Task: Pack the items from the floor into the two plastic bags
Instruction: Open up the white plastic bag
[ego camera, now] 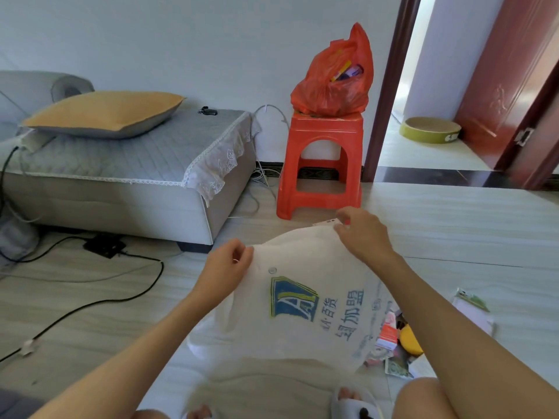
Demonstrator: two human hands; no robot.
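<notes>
Above the pale floor [453, 225], between our knees, we hold a white plastic bag [302, 313] printed with a blue-and-yellow logo and blue characters. Our left hand [225, 267] pinches the bag's top edge on the left, fingers curled round the film. Our right hand [363, 234] grips the top edge on the right, thumb and fingers closed on the plastic together with a small pale card [328, 222] that sticks out just beyond the fingertips. The bag hangs spread between both hands.

Under our right forearm, a small heap of items [393, 337] lies on the floor beside the bag: a red-and-white packet, a yellow round thing and some printed wrappers. A flat white packet [473, 309] lies a little further right.

Farther off, a red plastic bag [331, 83], already holding things, sits on a red stool [320, 164] against the wall. A grey sofa [121, 176] with an orange cushion [106, 111] stands to the left, with black cables [106, 300] on the floor before it.
</notes>
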